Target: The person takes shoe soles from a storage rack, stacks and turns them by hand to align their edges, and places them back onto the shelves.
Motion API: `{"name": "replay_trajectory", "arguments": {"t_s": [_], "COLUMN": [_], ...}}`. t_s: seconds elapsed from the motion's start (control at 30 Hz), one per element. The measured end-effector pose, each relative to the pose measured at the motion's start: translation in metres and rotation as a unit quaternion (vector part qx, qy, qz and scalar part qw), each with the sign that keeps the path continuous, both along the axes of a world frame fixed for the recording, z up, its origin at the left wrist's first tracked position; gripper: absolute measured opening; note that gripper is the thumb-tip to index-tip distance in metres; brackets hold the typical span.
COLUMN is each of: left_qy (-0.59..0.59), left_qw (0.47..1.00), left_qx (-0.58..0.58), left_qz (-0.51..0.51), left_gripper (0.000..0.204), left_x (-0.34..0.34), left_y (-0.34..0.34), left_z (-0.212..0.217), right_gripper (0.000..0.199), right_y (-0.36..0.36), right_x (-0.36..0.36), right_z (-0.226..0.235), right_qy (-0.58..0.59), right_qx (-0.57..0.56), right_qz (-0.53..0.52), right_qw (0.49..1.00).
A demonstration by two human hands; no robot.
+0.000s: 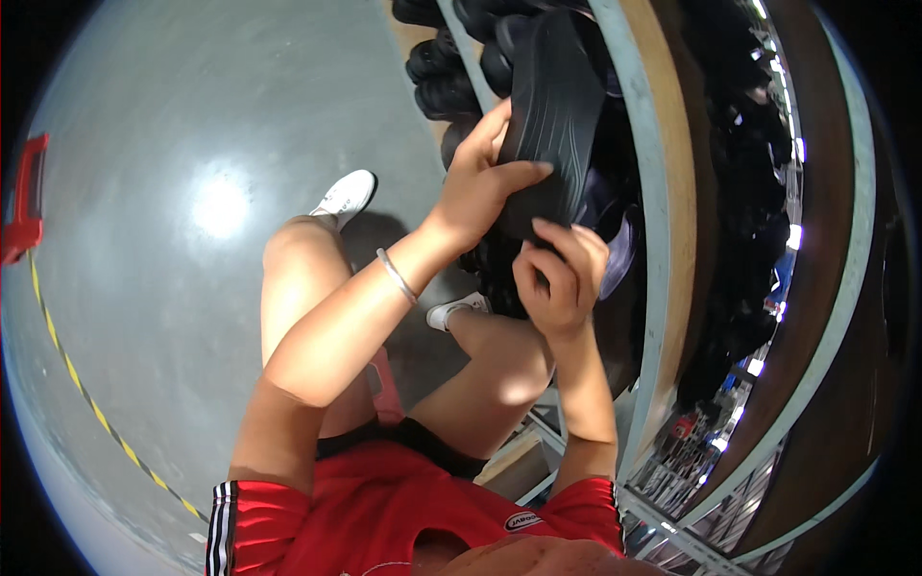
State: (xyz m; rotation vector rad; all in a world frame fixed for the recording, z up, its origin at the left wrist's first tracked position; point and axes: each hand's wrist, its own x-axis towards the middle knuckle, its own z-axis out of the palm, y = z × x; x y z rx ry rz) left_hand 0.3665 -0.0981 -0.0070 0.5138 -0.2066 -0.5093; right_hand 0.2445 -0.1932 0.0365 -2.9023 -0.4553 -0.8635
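A black shoe [557, 91] with grooved lines along its surface is held up in front of me, its long axis pointing away. My left hand [475, 187] is closed round its left side, the thumb lying across the grooved face and the other fingers partly hidden behind it. At the shoe's near end is my right hand [565, 278], its fingers curled and the fingertips pressed against the edge. Behind the held shoe, more dark shoes [445, 82] are crowded on the rack; shadow hides how they lie there.
A shelving rack with a pale metal post [648, 144] rises close on my right, with more dark goods beyond it. My bent legs and white shoes [346, 197] are below my arms. Far left, a red frame [24, 206] stands by yellow-black floor tape [86, 394].
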Motion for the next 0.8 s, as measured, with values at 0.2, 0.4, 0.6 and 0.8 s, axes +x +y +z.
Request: {"name": "replay_trajectory", "arguments": {"t_s": [0.2, 0.4, 0.6, 0.8], "left_qy": [0.018, -0.152, -0.308, -0.503], "left_qw": [0.967, 0.928, 0.858, 0.779], "left_qx": [0.1, 0.283, 0.41, 0.245], "left_qz": [-0.233, -0.191, -0.023, -0.282], "left_gripper": [0.054, 0.053, 0.038, 0.048], "left_x": [-0.034, -0.039, -0.014, 0.044], "left_y": [-0.013, -0.072, -0.131, -0.142], "left_z": [-0.02, -0.004, -0.05, -0.07], "right_gripper": [0.038, 0.039, 0.031, 0.01], "right_y": [0.022, 0.02, 0.044, 0.054], "right_x": [-0.105, -0.17, -0.234, -0.286], "right_z": [-0.022, -0.05, -0.053, -0.038], "right_qy": [-0.075, -0.127, -0.087, -0.208], "right_qx": [0.205, 0.516, 0.365, 0.438], "right_qz": [-0.187, -0.403, -0.448, -0.459], "right_qw": [0.958, 0.745, 0.812, 0.744]}}
